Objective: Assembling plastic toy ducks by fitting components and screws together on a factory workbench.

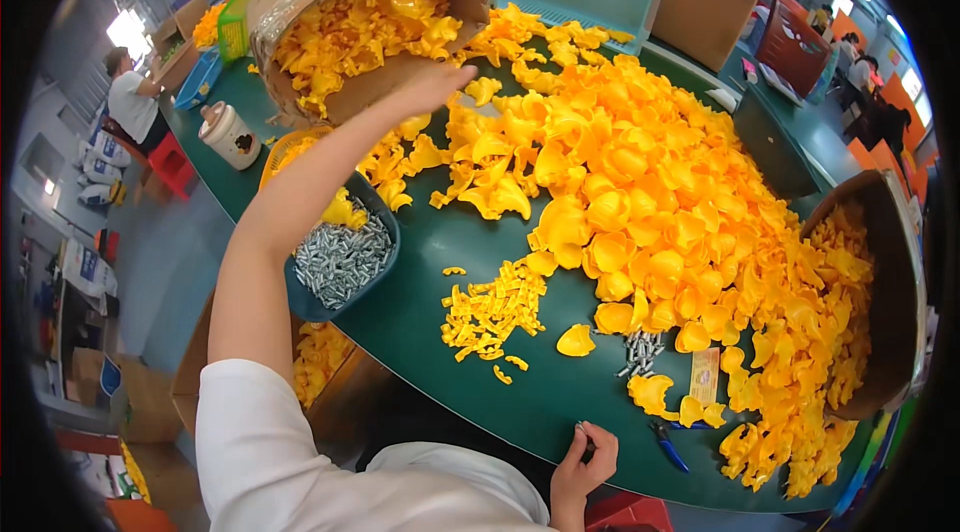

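free tbl. (430, 250) btwn tub (394, 240) & yel. shells (640, 192)

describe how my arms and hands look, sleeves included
The left arm has a plain white short sleeve. The left hand and right hand wear no gloves; no watch or bracelet shows. The right sleeve can't be made out.

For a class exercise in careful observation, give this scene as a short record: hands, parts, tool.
Left hand: outstretched near yellow pieces by a tilted carton
Right hand: pinched at the green table's edge; grip's contents, if any, unclear
Parts: heaped yellow shells; small yellow strips; silver pins in a tub
Tool: blue-handled, near the right hand
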A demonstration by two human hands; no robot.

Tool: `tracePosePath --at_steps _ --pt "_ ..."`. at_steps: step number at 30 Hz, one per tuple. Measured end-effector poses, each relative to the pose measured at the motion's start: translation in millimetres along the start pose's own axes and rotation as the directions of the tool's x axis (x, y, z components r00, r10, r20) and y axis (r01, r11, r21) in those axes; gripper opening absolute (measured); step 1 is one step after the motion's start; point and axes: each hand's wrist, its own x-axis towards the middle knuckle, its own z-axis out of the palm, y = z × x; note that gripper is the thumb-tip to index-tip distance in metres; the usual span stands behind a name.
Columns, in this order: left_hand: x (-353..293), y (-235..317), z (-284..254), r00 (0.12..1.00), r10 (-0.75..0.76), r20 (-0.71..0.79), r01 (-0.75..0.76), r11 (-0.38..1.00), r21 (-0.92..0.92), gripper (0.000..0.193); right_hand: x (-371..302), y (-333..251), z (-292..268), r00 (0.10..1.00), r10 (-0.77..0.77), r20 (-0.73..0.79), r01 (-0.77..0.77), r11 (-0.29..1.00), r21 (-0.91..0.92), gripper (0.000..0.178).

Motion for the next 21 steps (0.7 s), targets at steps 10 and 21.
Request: tracePosePath --at_steps 10,21 --pt "-26 -26 25 0.883 -0.458 0.098 0.430 0.875 0.221 0.076 6 -2 5 0.996 -0.088 -0.017 0.088 0.996 -0.035 0.008" --pt "-46 54 73 0.957 0.003 0.289 0.059 0.977 -0.205 0.056 9 -4 7 0.995 -0.095 -0.040 0.093 0.994 -0.061 0.009"
